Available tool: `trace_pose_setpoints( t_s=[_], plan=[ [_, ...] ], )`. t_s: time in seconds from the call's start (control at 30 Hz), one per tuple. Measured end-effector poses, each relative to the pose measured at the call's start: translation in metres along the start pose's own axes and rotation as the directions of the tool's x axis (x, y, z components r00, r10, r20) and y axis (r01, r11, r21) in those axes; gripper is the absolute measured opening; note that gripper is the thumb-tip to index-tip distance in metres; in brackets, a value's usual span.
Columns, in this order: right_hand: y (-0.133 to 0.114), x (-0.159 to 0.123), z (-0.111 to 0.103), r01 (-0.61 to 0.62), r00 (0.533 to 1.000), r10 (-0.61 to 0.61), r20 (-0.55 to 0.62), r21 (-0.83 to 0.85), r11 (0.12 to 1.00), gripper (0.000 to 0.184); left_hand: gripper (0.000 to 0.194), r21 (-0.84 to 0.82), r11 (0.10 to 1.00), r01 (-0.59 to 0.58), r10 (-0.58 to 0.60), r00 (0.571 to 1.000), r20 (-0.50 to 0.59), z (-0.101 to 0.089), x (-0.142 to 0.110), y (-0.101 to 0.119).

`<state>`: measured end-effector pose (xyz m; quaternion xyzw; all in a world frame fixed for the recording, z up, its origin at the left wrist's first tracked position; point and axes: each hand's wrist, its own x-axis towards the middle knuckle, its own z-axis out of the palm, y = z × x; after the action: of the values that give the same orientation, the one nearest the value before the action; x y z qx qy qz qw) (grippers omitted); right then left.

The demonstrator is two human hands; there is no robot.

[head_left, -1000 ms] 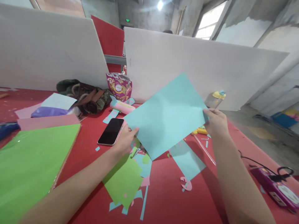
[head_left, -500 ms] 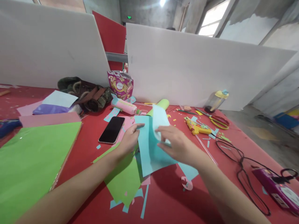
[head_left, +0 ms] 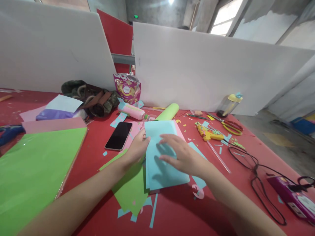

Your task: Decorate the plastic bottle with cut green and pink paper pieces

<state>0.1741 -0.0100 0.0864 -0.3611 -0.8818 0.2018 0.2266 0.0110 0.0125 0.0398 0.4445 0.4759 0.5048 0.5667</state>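
Observation:
A light blue paper sheet (head_left: pixel 162 131), folded in half, lies flat on the red table (head_left: pixel 93 157). My left hand (head_left: pixel 136 149) holds its left edge with the fingers curled on the fold. My right hand (head_left: pixel 178 154) lies on top of the sheet with fingers stretched flat, pressing it down. Under the blue sheet are a green paper piece (head_left: pixel 130 190) and a pink sheet (head_left: pixel 134 131).
A black phone (head_left: pixel 118 136) lies left of the sheet. A yellow glue gun (head_left: pixel 208 133), red-handled scissors (head_left: pixel 230 126), a green roll (head_left: pixel 168 112), a bottle (head_left: pixel 228 104) and black cables (head_left: pixel 248 164) sit to the right. A large green sheet (head_left: pixel 31 173) fills the left. White boards (head_left: pixel 209 68) stand behind.
The blue sheet was held up open in both hands, then folded over by the right hand, and now lies folded on the table under my flat right hand.

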Motion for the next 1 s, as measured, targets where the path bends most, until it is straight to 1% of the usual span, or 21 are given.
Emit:
trace_pose_setpoints(
  t_s=[0.03, 0.07, 0.1, 0.13, 0.17, 0.2, 0.23, 0.27, 0.3, 0.33, 0.37, 0.4, 0.43, 0.5, 0.57, 0.6, 0.7, 0.77, 0.87, 1.0],
  plan=[
    [0.007, 0.002, 0.0, -0.067, 0.987, 0.067, -0.143, 0.01, 0.998, 0.03, 0.036, -0.044, 0.999, 0.018, -0.017, 1.0, 0.023, 0.001, -0.001, 0.003],
    [0.013, 0.003, 0.001, -0.13, 0.962, 0.138, -0.237, 0.051, 0.99, 0.039, 0.04, -0.078, 0.996, 0.033, -0.03, 0.999, 0.041, 0.002, -0.002, 0.006],
    [0.019, 0.004, 0.001, -0.203, 0.923, 0.237, -0.304, 0.139, 0.969, 0.048, 0.043, -0.1, 0.994, 0.047, -0.042, 0.998, 0.05, 0.002, -0.004, 0.009],
    [0.023, 0.004, 0.002, -0.274, 0.883, 0.352, -0.312, 0.268, 0.924, 0.056, 0.047, -0.118, 0.991, 0.062, -0.056, 0.997, 0.053, 0.002, -0.004, 0.012],
    [0.027, 0.003, 0.003, -0.323, 0.845, 0.459, -0.273, 0.423, 0.847, 0.063, 0.049, -0.137, 0.987, 0.083, -0.077, 0.996, 0.051, 0.002, -0.005, 0.015],
    [0.028, 0.001, 0.004, -0.361, 0.811, 0.552, -0.193, 0.578, 0.732, 0.067, 0.051, -0.155, 0.982, 0.112, -0.106, 0.993, 0.047, 0.001, -0.006, 0.017],
    [0.029, -0.002, 0.006, -0.383, 0.781, 0.618, -0.09, 0.712, 0.589, 0.069, 0.053, -0.172, 0.975, 0.144, -0.139, 0.989, 0.04, 0.0, -0.006, 0.018],
    [0.029, -0.006, 0.009, -0.396, 0.754, 0.657, 0.014, 0.808, 0.437, 0.069, 0.054, -0.184, 0.967, 0.175, -0.171, 0.985, 0.036, -0.001, -0.007, 0.019],
    [0.028, -0.01, 0.013, -0.403, 0.741, 0.662, 0.113, 0.864, 0.304, 0.066, 0.055, -0.187, 0.961, 0.201, -0.198, 0.979, 0.038, -0.002, -0.008, 0.018],
    [0.027, -0.015, 0.017, -0.411, 0.735, 0.651, 0.189, 0.888, 0.206, 0.064, 0.055, -0.18, 0.959, 0.219, -0.214, 0.976, 0.046, -0.003, -0.009, 0.017],
    [0.025, -0.02, 0.023, -0.411, 0.739, 0.629, 0.241, 0.901, 0.137, 0.062, 0.053, -0.166, 0.961, 0.222, -0.215, 0.975, 0.057, -0.004, -0.01, 0.014],
    [0.025, -0.024, 0.028, -0.396, 0.748, 0.608, 0.266, 0.914, 0.088, 0.058, 0.051, -0.149, 0.964, 0.218, -0.209, 0.975, 0.076, -0.006, -0.012, 0.011],
    [0.024, -0.028, 0.033, -0.397, 0.743, 0.599, 0.297, 0.917, 0.039, 0.055, 0.048, -0.134, 0.968, 0.21, -0.199, 0.976, 0.093, -0.007, -0.014, 0.007],
    [0.024, -0.034, 0.041, -0.41, 0.7, 0.639, 0.32, 0.912, -0.008, 0.055, 0.045, -0.115, 0.976, 0.185, -0.175, 0.981, 0.088, -0.008, -0.021, -0.002],
    [0.025, -0.037, 0.044, -0.411, 0.677, 0.663, 0.318, 0.911, -0.017, 0.057, 0.044, -0.1, 0.975, 0.198, -0.193, 0.979, 0.059, -0.009, -0.028, -0.01],
    [0.026, -0.038, 0.045, -0.41, 0.676, 0.666, 0.315, 0.912, -0.015, 0.059, 0.043, -0.093, 0.971, 0.219, -0.216, 0.975, 0.043, -0.01, -0.032, -0.013],
    [0.025, -0.039, 0.044, -0.409, 0.674, 0.671, 0.31, 0.912, -0.01, 0.062, 0.04, -0.075, 0.971, 0.226, -0.222, 0.973, 0.056, -0.009, -0.043, -0.019],
    [0.024, -0.04, 0.045, -0.416, 0.664, 0.679, 0.313, 0.909, -0.012, 0.063, 0.043, -0.071, 0.975, 0.212, -0.206, 0.975, 0.077, -0.009, -0.048, -0.02],
    [0.023, -0.04, 0.046, -0.422, 0.663, 0.678, 0.318, 0.907, -0.013, 0.064, 0.051, -0.06, 0.978, 0.199, -0.193, 0.977, 0.094, -0.007, -0.051, -0.021],
    [0.022, -0.041, 0.048, -0.417, 0.656, 0.686, 0.315, 0.909, -0.018, 0.064, 0.055, -0.099, 0.972, 0.215, -0.204, 0.973, 0.106, -0.005, -0.052, -0.023]
  ],
)
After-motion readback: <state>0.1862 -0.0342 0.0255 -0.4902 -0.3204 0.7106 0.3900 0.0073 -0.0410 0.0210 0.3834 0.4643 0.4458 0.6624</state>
